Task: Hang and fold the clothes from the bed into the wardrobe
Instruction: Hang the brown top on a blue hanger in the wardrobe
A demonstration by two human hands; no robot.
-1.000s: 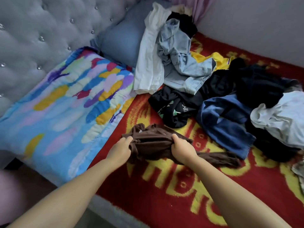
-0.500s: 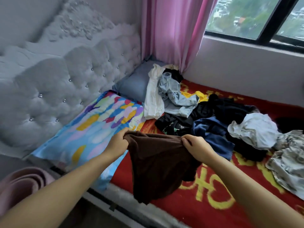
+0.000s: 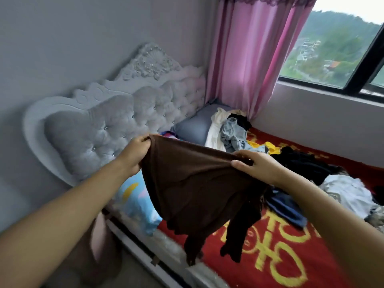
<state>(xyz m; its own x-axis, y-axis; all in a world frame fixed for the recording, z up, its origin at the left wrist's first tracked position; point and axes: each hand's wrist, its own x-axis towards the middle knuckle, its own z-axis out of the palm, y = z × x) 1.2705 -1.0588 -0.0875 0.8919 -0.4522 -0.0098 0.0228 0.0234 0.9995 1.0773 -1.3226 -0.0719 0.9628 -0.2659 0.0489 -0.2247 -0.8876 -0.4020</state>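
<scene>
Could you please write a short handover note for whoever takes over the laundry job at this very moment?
Left hand: grips one top corner of the dark brown knit garment.
Right hand: grips the other top corner.
The garment hangs spread between them above the red patterned bedspread, its lower ends dangling.
Done: one piece lifted off the bed.
Left: hang or fold it into the wardrobe, not in view, then clear the pile of mixed clothes by the window.

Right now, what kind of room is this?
A bedroom, almost certainly: a tufted grey headboard against the wall, a bed under a red blanket strewn with clothes, and a pink curtain beside the window.
</scene>
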